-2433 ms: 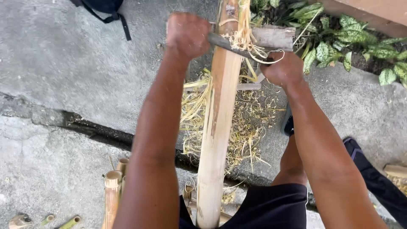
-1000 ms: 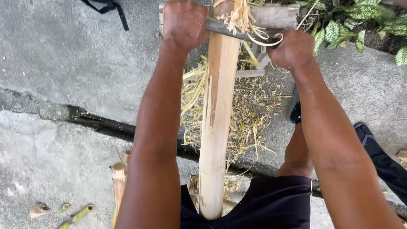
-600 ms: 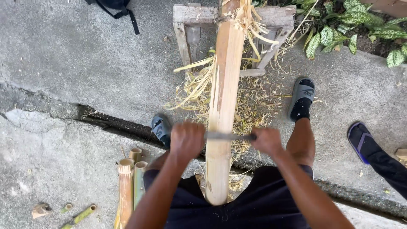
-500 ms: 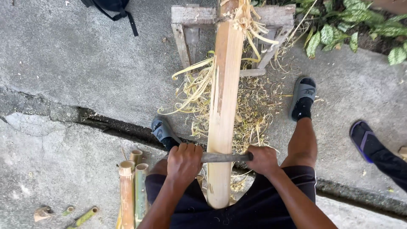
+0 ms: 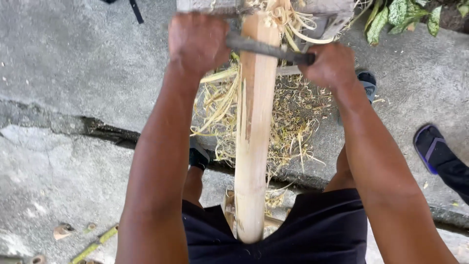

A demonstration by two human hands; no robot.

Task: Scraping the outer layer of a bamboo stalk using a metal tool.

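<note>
Nearest, the peeled bamboo pole (image 5: 251,161) starts between the person's thighs and runs straight away, its long axis pointing toward the wooden frame (image 5: 322,7) beyond both hands. Pale shavings (image 5: 293,122) litter the concrete floor (image 5: 73,68) beneath the arms. Farther out, the left hand (image 5: 198,41) and right hand (image 5: 328,63) each clench an end of the dark blade (image 5: 266,49), which lies crosswise on the pole's far end.

Green leafy plant (image 5: 391,19) top right; cracked concrete floor (image 5: 73,73).
</note>
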